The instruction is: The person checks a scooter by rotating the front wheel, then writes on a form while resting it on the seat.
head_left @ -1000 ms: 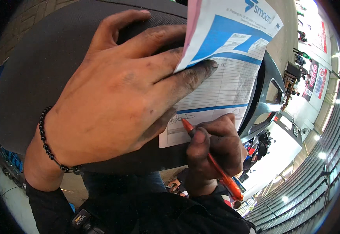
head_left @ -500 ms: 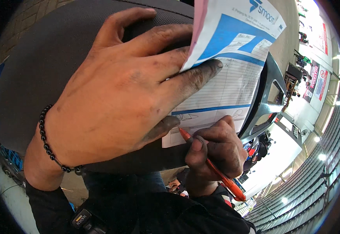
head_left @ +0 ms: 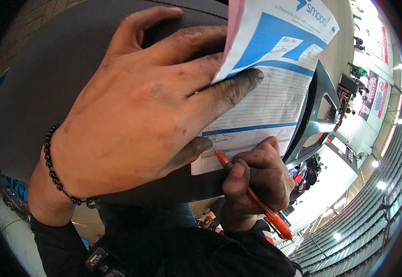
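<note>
A paper form with blue bands and ruled lines (head_left: 261, 106) lies on a dark padded seat (head_left: 35, 106). Its upper sheet is lifted and curled, with a pink sheet showing at its edge. My left hand (head_left: 136, 111) is spread flat over the seat and the form. Its blackened index finger and thumb press the page, while the other fingertips are partly hidden behind the lifted sheet. In my right hand (head_left: 261, 180) is an orange pen (head_left: 270, 214), pinched, its tip at the form's lower left part near some handwritten marks.
Past the form's right side is a black grab rail (head_left: 318, 117) of the seat. Brick paving (head_left: 30, 23) shows at upper left. A bright hall with banners (head_left: 371, 97), distant people and a ribbed metal roof (head_left: 371, 221) fills the right.
The pen and my right hand have shifted slightly to the right on the page. My left hand stays nearly in place, holding the paper down.
</note>
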A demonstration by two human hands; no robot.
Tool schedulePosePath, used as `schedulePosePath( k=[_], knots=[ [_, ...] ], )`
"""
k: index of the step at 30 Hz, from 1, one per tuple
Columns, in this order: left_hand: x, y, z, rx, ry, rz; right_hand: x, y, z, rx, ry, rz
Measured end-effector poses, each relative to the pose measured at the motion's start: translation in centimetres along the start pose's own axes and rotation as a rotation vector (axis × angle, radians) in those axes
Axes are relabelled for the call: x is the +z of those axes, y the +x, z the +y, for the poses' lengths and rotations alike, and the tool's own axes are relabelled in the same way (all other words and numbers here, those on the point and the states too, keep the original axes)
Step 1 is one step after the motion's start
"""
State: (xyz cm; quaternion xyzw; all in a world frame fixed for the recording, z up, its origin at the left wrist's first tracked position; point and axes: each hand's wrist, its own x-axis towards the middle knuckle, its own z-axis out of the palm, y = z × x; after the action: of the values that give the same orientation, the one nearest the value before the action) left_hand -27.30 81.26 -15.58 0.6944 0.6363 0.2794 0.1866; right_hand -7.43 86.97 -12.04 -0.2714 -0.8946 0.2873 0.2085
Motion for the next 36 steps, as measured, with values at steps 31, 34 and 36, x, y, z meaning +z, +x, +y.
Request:
schedulePosePath(
  k=[31, 34, 36],
  knots=[
    [-0.6, 0.3, -0.3, 0.001, 0.011, -0.016, -0.2, -0.1, 0.4, 0.026, 0.051, 0.006],
    [-0.5, 0.2, -0.4, 0.004, 0.009, -0.01, -0.1, 0.0, 0.3, 0.025, 0.035, 0.008],
    [-0.4, 0.2, -0.4, 0.004, 0.003, -0.006, -0.1, 0.2, 0.3, 0.021, 0.028, 0.005]
  ],
)
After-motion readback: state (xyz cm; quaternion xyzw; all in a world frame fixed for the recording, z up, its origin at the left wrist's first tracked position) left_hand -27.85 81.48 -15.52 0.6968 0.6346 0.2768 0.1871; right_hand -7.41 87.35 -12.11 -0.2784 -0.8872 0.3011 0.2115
